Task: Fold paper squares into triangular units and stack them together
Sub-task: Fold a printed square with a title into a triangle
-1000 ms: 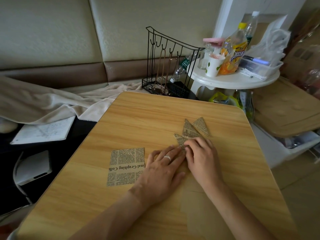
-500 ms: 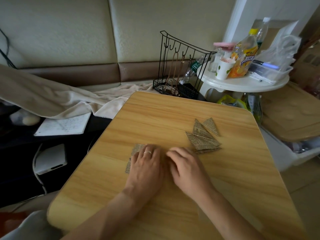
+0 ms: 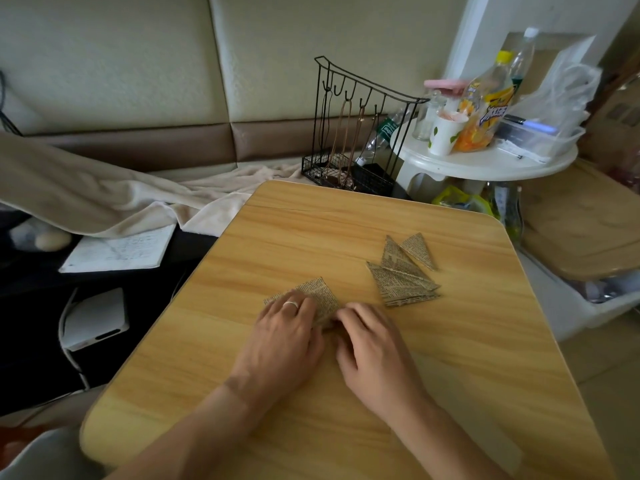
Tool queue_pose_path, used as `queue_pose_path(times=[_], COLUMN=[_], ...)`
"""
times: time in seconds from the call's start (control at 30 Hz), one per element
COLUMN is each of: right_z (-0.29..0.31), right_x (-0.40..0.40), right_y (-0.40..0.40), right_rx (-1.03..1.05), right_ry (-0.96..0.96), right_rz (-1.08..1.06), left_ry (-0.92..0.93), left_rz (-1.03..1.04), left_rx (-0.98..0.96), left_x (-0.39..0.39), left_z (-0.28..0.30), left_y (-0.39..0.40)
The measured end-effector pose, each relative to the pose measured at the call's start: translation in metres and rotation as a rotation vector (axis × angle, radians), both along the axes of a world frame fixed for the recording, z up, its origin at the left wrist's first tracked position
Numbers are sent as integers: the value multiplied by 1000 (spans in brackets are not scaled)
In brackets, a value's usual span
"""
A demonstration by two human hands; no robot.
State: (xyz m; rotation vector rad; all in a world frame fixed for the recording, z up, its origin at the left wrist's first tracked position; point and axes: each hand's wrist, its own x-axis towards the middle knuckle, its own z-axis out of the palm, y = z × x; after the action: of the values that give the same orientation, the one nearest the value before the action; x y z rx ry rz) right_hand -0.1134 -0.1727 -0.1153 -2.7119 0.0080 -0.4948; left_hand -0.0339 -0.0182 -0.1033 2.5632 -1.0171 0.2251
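A person's two bare hands work a newsprint paper square (image 3: 320,295) on a light wooden table (image 3: 346,393), seen from a head-worn camera looking down. The left hand (image 3: 284,336), a ring (image 3: 291,304) on one finger, lies over the sheet with its fingers close together and bent down onto the paper; whether they press it flat or pinch a fold cannot be told from this angle. The right hand (image 3: 372,348) sits just beside it at 3 o'clock, fingers curled together, their tips meeting the sheet's near right edge, which lifts slightly off the table. Most of the sheet is hidden under the left hand; only its far corner and a strip at 10 o'clock show.

At 2 o'clock from the hands, near but apart, lies a pile of folded triangular units (image 3: 403,275), overlapping one another, all in the same printed paper.

Beyond the table's far edge, at 12 o'clock, stands a black wire rack (image 3: 353,133) with hooks. At 1 o'clock a white round side table (image 3: 485,164) carries an orange drink bottle (image 3: 485,109), a paper cup (image 3: 445,133) and a clear plastic box (image 3: 540,140). At 10 o'clock a cream blanket (image 3: 104,199) drapes over a padded bench, with an open notebook (image 3: 117,252) below it.
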Motion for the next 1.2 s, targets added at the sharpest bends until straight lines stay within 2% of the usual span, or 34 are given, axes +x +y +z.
queue_pose_path(times=[0.17,0.37,0.87,1.0,1.2], right_z=[-2,0,13,14,15], right_x=[17,25,26,26,24], right_y=[-2,-2,-16,-19,-18], right_rx=[64,189,861,896,891], right_ry=[-34,-87,6,75,29], right_rz=[-40,-86,-221,-233,-221], left_ry=[-72,31,185,200,257], left_rz=[-23,39,112,88,73], left_rx=[-73,-104,-299,-295,-371], left_x=[4,12,12,12,16], left_z=[5,6,12,13,13], left_y=[1,12,-1,-1,-2])
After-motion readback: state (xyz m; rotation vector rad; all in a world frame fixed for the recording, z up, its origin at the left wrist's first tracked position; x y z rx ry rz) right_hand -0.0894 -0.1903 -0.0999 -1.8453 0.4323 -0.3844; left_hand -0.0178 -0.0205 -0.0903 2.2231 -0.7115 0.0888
